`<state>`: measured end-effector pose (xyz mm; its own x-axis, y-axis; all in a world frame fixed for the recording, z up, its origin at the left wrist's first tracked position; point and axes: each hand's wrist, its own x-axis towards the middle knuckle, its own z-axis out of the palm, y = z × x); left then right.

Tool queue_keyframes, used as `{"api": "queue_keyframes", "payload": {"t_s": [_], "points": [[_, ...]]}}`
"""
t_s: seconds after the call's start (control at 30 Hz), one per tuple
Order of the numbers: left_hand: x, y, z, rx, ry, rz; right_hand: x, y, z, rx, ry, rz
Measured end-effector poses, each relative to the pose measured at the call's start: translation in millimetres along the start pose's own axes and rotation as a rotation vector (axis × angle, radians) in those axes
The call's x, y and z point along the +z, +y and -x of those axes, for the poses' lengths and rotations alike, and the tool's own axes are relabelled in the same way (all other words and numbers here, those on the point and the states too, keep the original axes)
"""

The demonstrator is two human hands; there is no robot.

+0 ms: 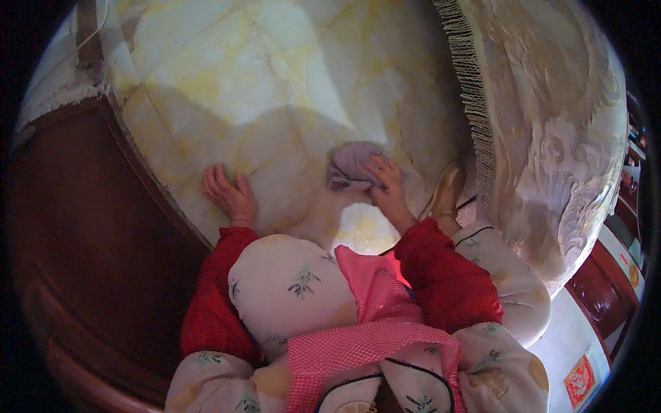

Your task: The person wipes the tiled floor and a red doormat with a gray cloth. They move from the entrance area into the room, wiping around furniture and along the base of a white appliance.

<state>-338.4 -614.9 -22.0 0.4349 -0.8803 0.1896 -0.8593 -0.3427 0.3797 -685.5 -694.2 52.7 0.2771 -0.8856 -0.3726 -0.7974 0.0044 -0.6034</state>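
My right hand (386,180) presses a bunched greyish-purple cloth (351,160) onto the marble-patterned floor (279,144), its fingers lying over the cloth's right side. To the left, my left hand (230,195) rests on the same floor with its fingers a little apart and nothing in it. Red sleeve covers wrap both forearms, and a pink checked apron (372,335) hangs over my patterned clothes. One shoe (450,186) of mine shows to the right of the cloth.
Dark reddish-brown wooden furniture (103,206) bounds the floor on the left. On the right hangs an embossed beige cover (547,129) with a fringe (472,103) along its edge. A red printed square (579,382) lies on a white surface at lower right.
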Motion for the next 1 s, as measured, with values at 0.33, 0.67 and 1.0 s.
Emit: {"api": "queue_keyframes", "payload": {"t_s": [0.33, 0.67, 1.0], "points": [[-11.0, -2.5, 3.5, -0.092, -0.077, -0.007, -50.0, 44.9, 40.7, 0.606, 0.246, -0.661], [-13.3, 4.6, -1.7, -0.085, -0.086, -0.016, 98.1, -56.5, 25.9, 0.551, 0.173, 0.178], [-7.8, -9.8, 5.4, -0.058, -0.007, -0.007, 49.7, -71.2, -6.1, 0.320, 0.022, -0.939]]}}
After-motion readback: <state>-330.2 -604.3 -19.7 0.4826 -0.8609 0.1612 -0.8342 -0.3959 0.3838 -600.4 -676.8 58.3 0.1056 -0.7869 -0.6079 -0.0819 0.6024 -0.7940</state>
